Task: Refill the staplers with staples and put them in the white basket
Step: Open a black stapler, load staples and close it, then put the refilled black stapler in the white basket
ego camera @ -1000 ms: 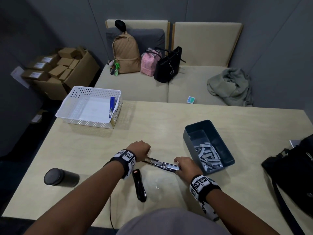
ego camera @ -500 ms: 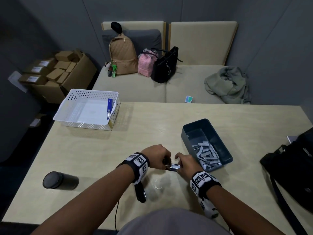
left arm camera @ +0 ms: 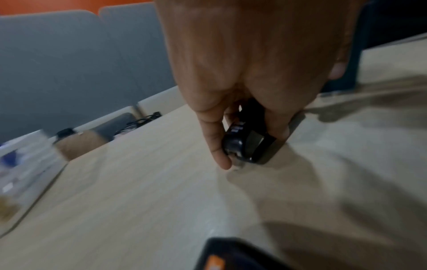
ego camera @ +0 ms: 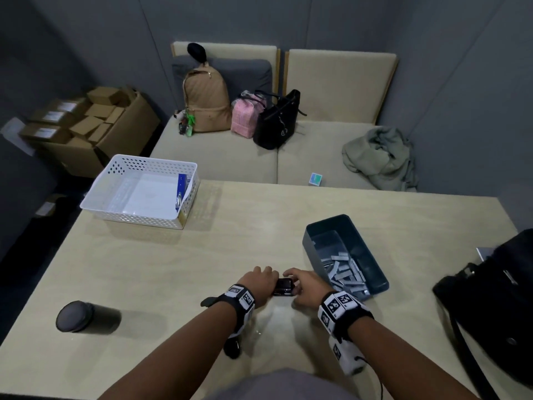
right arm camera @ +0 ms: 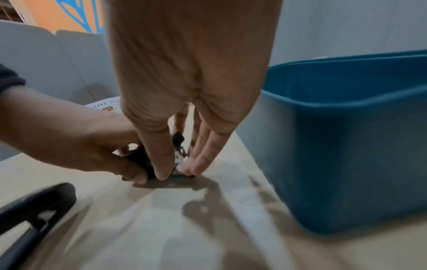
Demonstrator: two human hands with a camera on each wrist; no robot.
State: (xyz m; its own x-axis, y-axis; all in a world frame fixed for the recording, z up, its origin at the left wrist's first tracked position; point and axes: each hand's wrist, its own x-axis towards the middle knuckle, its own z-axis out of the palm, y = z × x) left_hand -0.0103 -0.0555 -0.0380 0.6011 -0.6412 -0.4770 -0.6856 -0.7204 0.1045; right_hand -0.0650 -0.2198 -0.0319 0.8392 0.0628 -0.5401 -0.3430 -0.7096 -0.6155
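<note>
Hands both on black stapler [ego camera: 283, 287] on table [ego camera: 173, 269]. Left hand [ego camera: 258, 280] grips its body; right hand [ego camera: 305, 285] pinches the end, just beside the staple bin [ego camera: 317, 249].

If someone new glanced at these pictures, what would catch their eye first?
Both hands, left hand and right hand, grip a small black stapler on the pale wooden table. Right of them sits a dark teal plastic bin of staple strips; the white perforated basket waits far left.
</note>
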